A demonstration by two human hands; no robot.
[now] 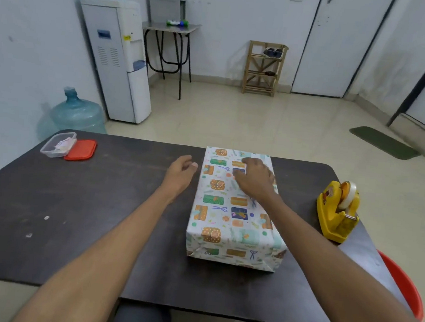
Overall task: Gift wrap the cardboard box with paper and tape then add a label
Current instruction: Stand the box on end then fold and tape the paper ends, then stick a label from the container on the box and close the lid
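Observation:
The box [227, 213], covered in white paper printed with gift boxes and scissors, lies lengthwise in the middle of the dark table [86, 214]. My right hand [255, 178] rests palm-down on the far part of its top, fingers bent against the paper; anything under them is hidden. My left hand [181, 171] hovers just left of the box, fingers loosely curled, holding nothing. A yellow tape dispenser [336, 212] with a roll of clear tape stands to the right of the box.
A clear plastic container [57, 144] holding small paper pieces sits at the table's far left corner, its red lid [81, 150] beside it. An orange bucket [403, 285] stands on the floor by the table's right edge.

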